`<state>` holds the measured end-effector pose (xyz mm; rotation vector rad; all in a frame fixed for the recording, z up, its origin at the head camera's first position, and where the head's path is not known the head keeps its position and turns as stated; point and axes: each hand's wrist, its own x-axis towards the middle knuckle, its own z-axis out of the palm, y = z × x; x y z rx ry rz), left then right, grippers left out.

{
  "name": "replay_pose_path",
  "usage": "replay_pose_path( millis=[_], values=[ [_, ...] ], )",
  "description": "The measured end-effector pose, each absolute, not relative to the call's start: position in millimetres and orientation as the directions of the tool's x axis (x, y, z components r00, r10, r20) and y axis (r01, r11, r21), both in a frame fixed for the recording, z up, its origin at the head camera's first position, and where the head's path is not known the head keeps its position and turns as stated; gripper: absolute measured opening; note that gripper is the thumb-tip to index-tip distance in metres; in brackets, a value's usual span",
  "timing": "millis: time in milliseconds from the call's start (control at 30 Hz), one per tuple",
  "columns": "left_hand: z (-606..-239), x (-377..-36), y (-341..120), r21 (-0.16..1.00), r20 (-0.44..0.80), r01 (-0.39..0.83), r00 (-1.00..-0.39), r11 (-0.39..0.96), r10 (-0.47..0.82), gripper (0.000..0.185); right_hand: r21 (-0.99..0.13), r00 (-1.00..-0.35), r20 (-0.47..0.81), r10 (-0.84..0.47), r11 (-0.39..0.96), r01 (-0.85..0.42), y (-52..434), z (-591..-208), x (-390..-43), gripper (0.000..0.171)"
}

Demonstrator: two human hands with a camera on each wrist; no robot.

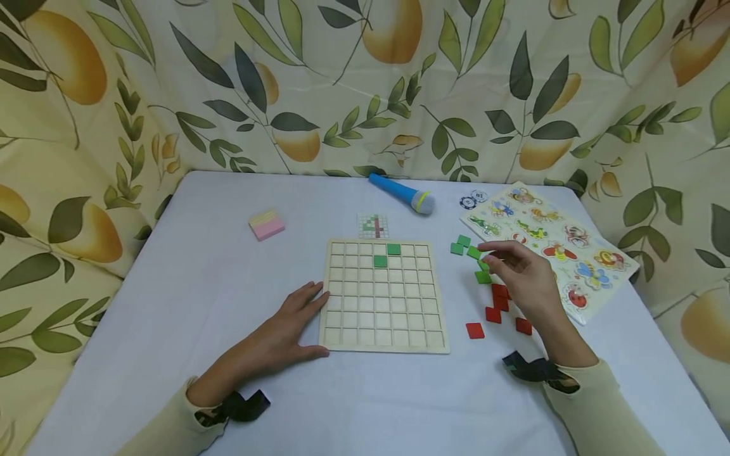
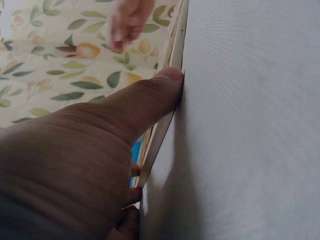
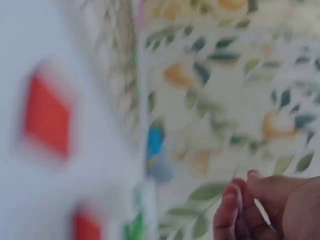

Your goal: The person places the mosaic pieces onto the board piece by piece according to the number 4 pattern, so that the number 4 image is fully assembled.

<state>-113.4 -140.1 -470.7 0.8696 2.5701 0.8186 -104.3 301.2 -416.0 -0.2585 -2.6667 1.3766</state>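
Observation:
My left hand (image 1: 288,332) rests on the table against the left edge of a pale wooden grid board (image 1: 382,339). Its thumb (image 2: 150,97) touches the board's side near the lower corner, fingers along the edge. Two green square tiles sit in the board's upper cells, one green tile (image 1: 380,261) lower left of the other green tile (image 1: 394,249). Above the loose green tiles (image 1: 483,277), right of the board, hovers my right hand (image 1: 527,278). Its thumb and fingertips are close together in the right wrist view; no tile shows between them.
Red tiles (image 1: 475,330) lie loose below the green ones. A sheet of insect pictures (image 1: 593,297) spreads at the right. Behind the board are a small printed grid card (image 1: 365,226) and a blue toy microphone (image 1: 393,187). Sticky notes (image 1: 269,229) sit at the left.

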Motion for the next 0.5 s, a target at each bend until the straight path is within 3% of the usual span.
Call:
replay_pose_path(
  millis=[67,200,500],
  values=[
    [-471.7,-112.7,-140.7,0.596,-0.099,0.456,-0.775,0.661,0.624,0.107,-0.804,-0.960,-0.057,0.273,0.558,0.206,316.5,-426.3,-100.8,0.035],
    [-473.5,-111.9,-140.5,0.596,-0.098,0.459,-0.773,0.659,0.627,0.107,-0.699,-0.947,-0.132,0.294,0.650,0.299,330.9,-443.8,-98.9,0.034],
    [-471.5,-112.4,-138.9,0.598,-0.100,0.465,-0.765,0.653,0.636,0.107,-0.578,-0.979,-0.029,0.201,0.796,0.181,332.5,-452.3,-95.4,0.028]
  ],
)
